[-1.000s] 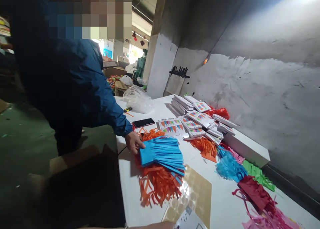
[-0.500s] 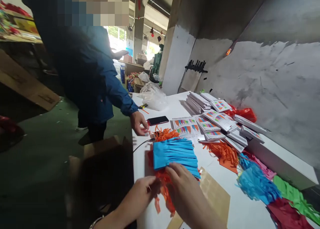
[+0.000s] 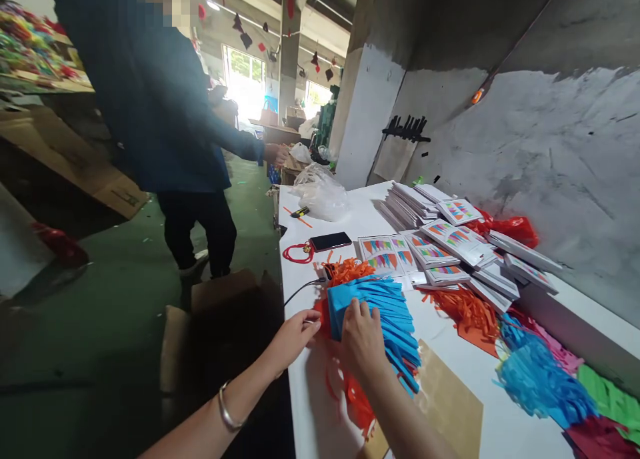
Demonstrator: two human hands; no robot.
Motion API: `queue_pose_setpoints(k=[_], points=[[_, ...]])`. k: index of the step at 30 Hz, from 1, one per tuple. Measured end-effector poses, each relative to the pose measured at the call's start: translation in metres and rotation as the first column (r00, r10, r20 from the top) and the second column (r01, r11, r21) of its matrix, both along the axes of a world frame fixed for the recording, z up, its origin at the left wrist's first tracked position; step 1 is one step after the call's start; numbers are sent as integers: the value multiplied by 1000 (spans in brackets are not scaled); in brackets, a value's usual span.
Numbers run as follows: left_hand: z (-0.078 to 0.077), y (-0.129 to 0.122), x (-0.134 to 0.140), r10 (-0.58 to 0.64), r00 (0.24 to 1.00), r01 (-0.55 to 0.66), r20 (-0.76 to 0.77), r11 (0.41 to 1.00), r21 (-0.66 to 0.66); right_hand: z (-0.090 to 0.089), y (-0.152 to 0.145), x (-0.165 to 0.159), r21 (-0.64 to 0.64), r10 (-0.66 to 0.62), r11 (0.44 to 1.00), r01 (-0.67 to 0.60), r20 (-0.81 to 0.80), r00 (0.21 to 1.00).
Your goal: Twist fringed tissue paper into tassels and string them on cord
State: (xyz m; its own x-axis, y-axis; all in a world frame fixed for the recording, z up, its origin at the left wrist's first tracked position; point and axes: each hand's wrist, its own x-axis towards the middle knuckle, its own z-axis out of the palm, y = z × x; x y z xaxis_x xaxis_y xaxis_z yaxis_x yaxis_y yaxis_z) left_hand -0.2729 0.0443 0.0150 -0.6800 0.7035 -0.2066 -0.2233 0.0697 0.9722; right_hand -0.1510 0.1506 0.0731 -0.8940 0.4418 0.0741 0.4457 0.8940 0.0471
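A stack of blue fringed tissue paper (image 3: pixel 367 305) lies near the table edge, its cut strips pointing right. My right hand (image 3: pixel 361 332) is closed on its near side, the fingers curled over the paper and the fingertips partly hidden. At the stack's left corner my left hand (image 3: pixel 295 332) is pinched shut beside the red paper; what lies between its fingertips is hidden. Orange-red fringed paper (image 3: pixel 357 399) shows beneath and in front of the blue stack. More orange fringe (image 3: pixel 350 269) sticks out behind it. A tan sheet (image 3: pixel 450 399) lies to the right.
A phone (image 3: pixel 331 241) with a red cord, a utility knife (image 3: pixel 300 212) and a plastic bag (image 3: pixel 323 195) are farther back. Printed card stacks (image 3: pixel 455 242) and coloured fringe bundles (image 3: pixel 545 372) line the right. A person (image 3: pixel 165 112) stands left, beyond an open carton (image 3: pixel 225 292).
The other person's hand has left the phone area and moved back. My right hand has shifted up onto the blue paper. My left hand has moved up toward its left corner.
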Motion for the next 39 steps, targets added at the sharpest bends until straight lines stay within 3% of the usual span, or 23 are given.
queue_pose_setpoints(k=[5, 9, 13, 16, 20, 23, 25, 27, 30, 33, 36, 37, 39], points=[[-1, 6, 3, 52, 992, -60, 111, 996, 68, 2, -11, -22, -101, -216, 972, 211, -37, 976], [-5, 6, 6, 121, 963, -153, 240, 981, 117, 19, 34, 0, -349, -299, 907, 237, -135, 945], [-2, 19, 6, 135, 935, -188, 329, 973, 135, 30, 87, 44, -628, -399, 768, 128, -313, 862], [5, 36, 14, 55, 941, -118, 335, 978, 173, 27, 109, 73, -774, -499, 632, -24, -431, 752], [16, 56, 33, -22, 964, -47, 265, 968, 248, 18, 127, 103, -840, -638, 496, -221, -525, 564], [28, 68, 40, -1, 983, -54, 185, 955, 290, 18, 141, 129, -824, -720, 463, -325, -564, 404], [45, 77, 40, 20, 991, -63, 136, 945, 322, 25, 150, 151, -795, -750, 476, -375, -590, 298], [71, 89, 38, 22, 995, -55, 94, 928, 368, 38, 157, 180, -754, -754, 516, -406, -624, 202], [129, 114, 40, -39, 999, 17, 38, 887, 462, 67, 161, 231, -678, -710, 617, -400, -698, 88], [193, 145, 62, -126, 992, 118, -24, 818, 562, 103, 155, 288, -594, -618, 744, -306, -786, 26], [233, 175, 111, -266, 960, 260, -82, 750, 608, 133, 138, 329, -511, -508, 849, -133, -859, 58], [236, 184, 133, -328, 940, 315, -93, 730, 607, 139, 130, 335, -483, -476, 873, -68, -874, 98], [227, 198, 181, -452, 887, 417, -96, 694, 588, 140, 116, 335, -426, -425, 904, 45, -879, 215]])
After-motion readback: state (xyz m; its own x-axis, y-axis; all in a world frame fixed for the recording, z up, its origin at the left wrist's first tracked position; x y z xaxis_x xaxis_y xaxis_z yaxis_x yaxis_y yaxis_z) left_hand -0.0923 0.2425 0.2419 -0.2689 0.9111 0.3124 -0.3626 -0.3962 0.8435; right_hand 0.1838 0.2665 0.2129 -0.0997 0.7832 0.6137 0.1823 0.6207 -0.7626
